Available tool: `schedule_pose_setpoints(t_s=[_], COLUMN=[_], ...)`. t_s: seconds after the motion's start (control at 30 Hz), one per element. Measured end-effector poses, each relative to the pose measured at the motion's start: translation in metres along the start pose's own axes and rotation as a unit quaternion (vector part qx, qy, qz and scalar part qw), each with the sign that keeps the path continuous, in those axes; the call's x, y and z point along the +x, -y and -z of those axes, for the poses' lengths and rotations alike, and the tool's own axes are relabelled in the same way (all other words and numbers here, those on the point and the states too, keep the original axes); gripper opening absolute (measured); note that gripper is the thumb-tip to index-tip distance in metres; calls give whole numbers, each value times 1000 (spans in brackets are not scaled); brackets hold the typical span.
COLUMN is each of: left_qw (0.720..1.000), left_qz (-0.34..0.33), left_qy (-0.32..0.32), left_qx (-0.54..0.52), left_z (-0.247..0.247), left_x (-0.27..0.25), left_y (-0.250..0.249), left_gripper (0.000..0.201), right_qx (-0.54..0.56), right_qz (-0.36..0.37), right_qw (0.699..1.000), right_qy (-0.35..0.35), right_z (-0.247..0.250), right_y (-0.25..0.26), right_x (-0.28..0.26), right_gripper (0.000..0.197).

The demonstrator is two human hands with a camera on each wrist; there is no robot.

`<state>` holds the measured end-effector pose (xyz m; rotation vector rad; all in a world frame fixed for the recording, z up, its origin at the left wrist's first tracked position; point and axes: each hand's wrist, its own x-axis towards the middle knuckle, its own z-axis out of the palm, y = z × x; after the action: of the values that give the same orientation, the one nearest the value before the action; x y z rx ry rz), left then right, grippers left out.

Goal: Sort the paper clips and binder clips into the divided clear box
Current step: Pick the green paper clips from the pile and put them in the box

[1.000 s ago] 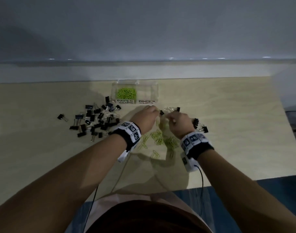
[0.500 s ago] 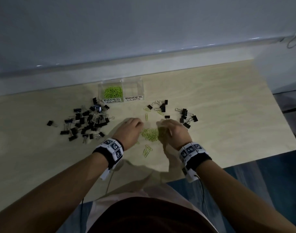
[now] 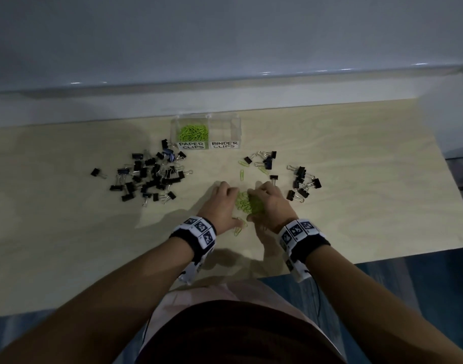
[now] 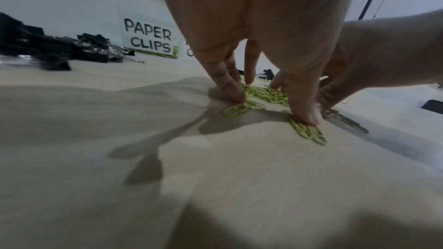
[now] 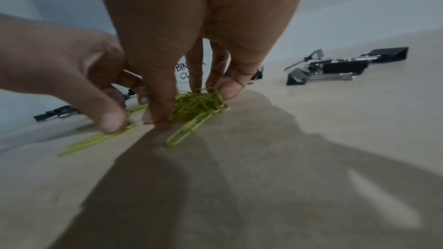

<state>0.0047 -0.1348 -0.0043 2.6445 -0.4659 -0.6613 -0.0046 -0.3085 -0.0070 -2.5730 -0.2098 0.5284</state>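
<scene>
Both hands have come back toward the near edge of the worktop (image 3: 67,245) from the scattered binder clips at twelve o'clock, and now bracket a heap of green paper clips (image 3: 247,202). That suggests a switch from picking out strays to raking the paper clips together for one scoop.

The left hand (image 3: 221,203) has its fingers (image 4: 230,86) spread and pointing down, tips pressing the edge of the heap, thumb pinning a loose clip flat. The right hand (image 3: 271,203) mirrors it, fingers (image 5: 230,86) curved round the far side of the heap, nothing lifted yet.

The divided clear box (image 3: 238,127) stands at twelve o'clock, well apart from the hands. Its PAPER CLIPS compartment already holds green clips; the BINDER CLIPS compartment looks bare. Black binder clips lie in a large pile (image 3: 149,177) at ten o'clock and smaller groups (image 3: 301,183) at one and two o'clock. A few single paper clips (image 3: 242,174) lie between the hands and the box.
</scene>
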Motion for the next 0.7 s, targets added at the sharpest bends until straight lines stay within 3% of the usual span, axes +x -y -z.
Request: schedule_pose_setpoints(t_s=[0.07, 0.23, 0.47, 0.57, 0.7], left_qw=[1000, 1000, 999, 991, 965], left_qz=[3, -16, -27, -12, 11], left_qy=[-17, -9, -6, -25, -77], left_qx=[-16, -19, -39, -129, -248], left_z=[0, 14, 25, 29, 45], left_x=[8, 21, 20, 14, 8], left_y=[-4, -2, 13, 18, 24], left_gripper=[64, 25, 14, 8, 6], right_qx=[11, 8, 64, 149, 202], right_qz=[0, 23, -46, -104, -99], right_qw=[1000, 1000, 996, 981, 970], right_qy=[19, -11, -45, -66, -91], right_z=[0, 4, 14, 21, 35], right_y=[3, 7, -2, 0, 19], right_x=[6, 9, 11, 15, 36], right_gripper=[59, 17, 9, 14, 12])
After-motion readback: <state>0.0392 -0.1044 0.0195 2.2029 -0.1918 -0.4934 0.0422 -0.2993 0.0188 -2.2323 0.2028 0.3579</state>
